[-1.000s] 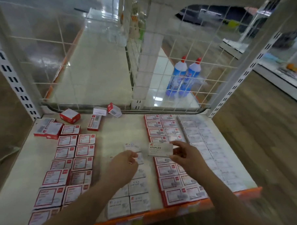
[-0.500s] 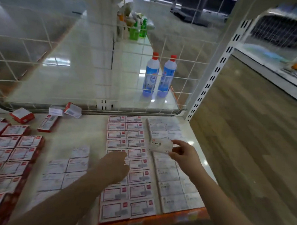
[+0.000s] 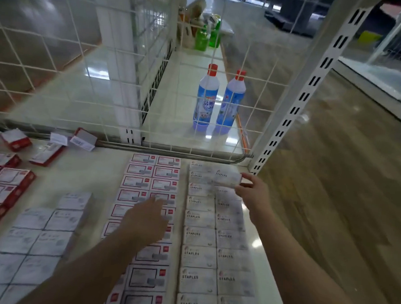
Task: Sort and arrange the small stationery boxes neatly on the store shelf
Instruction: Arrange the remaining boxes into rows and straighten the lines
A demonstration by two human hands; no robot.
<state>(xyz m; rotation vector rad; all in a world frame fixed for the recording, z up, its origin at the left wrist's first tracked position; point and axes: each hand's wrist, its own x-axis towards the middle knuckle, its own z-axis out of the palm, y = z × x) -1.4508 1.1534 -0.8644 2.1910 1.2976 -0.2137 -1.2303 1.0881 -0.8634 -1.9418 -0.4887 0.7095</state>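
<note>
The white staples box (image 3: 227,178) in your right hand (image 3: 251,193) is small, flat and blurred; your fingers pinch its right end at the back of the grey-white column (image 3: 214,237) on the shelf (image 3: 90,170). Earlier you held it nearer. Your left hand (image 3: 146,220) hovers with relaxed fingers, holding nothing, above the red-framed boxes (image 3: 145,184).
</note>
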